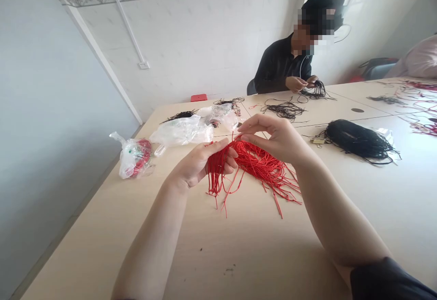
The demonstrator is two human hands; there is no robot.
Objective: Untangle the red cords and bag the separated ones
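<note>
My left hand [205, 161] is closed on a bundle of red cords [216, 172], whose strands hang down over the fingers. Just right of it, my right hand [264, 136] pinches a red cord end between thumb and fingertips, near my left thumb. Beyond and beneath the hands, a larger pile of red cords [264, 165] lies on the table [273, 254], its loose ends spreading to the right.
Clear plastic bags [184, 129] lie behind my left hand; another bag [128, 159] with red and green items sits left. A black cord bundle [355, 138] is right. Across the table, a person [280, 65] handles black cords [316, 90].
</note>
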